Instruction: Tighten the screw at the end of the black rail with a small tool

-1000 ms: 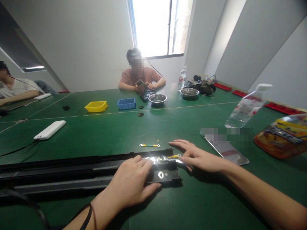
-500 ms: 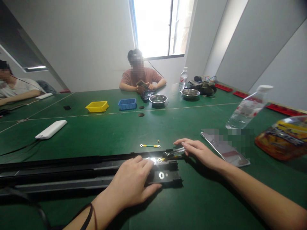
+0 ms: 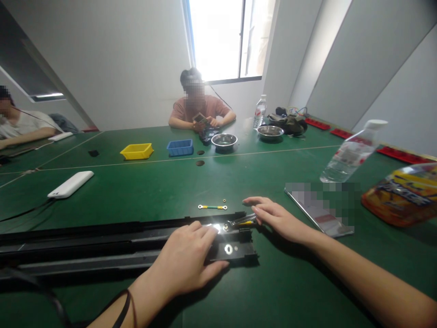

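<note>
A long black metal rail [image 3: 85, 243] lies across the green table [image 3: 211, 182] in front of me. My left hand [image 3: 186, 262] rests flat on its right end, fingers spread, beside a round hole [image 3: 228, 249]. My right hand [image 3: 278, 218] pinches the end of a small silvery tool [image 3: 241, 222] with a yellow part, whose tip sits at a screw on the rail's end. A short green-yellow wire with ring terminals [image 3: 212, 207] and a small washer [image 3: 224, 200] lie just beyond the rail.
A phone [image 3: 319, 207], a water bottle [image 3: 351, 152] and a snack bag [image 3: 404, 196] lie to the right. A white box [image 3: 70, 184] is at left. Yellow [image 3: 137, 151] and blue [image 3: 180, 147] trays and steel bowls stand farther off. Two people sit at the far side.
My right hand drew back from lying over the rail's end to its right side and now pinches the small tool. My left hand has stayed on the rail.
</note>
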A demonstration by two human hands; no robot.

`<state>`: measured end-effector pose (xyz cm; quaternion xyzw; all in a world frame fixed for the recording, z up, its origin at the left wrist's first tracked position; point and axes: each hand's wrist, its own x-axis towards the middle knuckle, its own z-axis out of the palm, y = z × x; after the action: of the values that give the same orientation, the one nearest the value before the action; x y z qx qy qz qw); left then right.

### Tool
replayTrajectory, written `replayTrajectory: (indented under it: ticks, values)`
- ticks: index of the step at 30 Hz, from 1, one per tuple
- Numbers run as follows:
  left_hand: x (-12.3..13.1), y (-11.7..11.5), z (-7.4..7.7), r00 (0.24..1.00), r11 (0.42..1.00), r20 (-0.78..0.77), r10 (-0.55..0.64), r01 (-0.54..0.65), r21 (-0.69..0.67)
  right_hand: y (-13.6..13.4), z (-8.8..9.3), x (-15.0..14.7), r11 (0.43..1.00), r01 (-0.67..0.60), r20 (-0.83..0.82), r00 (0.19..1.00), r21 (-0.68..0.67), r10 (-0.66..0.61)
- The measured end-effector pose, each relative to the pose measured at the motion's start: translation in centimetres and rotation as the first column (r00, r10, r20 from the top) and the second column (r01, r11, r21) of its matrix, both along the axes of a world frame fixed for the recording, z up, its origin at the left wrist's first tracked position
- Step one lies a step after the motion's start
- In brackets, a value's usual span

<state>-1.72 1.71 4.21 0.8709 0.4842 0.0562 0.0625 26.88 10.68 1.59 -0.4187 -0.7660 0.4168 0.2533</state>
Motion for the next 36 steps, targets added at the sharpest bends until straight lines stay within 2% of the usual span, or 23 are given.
replayTrajectory:
  ticks: [9,16,20,28,36]
  values:
    - [0.0,0.0,0.0,1.0,1.0,-0.002,0.0,0.0,0.007,0.0,0.0,0.1,1.0,-0.017,0.037,0.999,-0.013,0.017]
    - [0.0,-0.1,0.1,1.0,1.0,0.005,0.002,-0.002,0.003,-0.1,0.9,0.7,0.981,-0.196,0.19,0.963,0.013,0.19]
    - [0.0,0.0,0.0,1.0,1.0,0.007,0.0,-0.001,0.011,-0.1,1.2,0.8,0.966,-0.256,0.256,0.936,0.025,0.241]
    - [0.0,0.0,0.0,1.0,1.0,0.004,0.001,-0.001,0.003,0.3,1.6,1.1,0.958,-0.282,0.233,0.929,-0.058,0.287]
    - [0.0,0.0,0.0,1.0,1.0,0.012,-0.001,0.001,0.001,0.0,1.7,1.1,0.963,-0.261,0.172,0.948,-0.071,0.269]
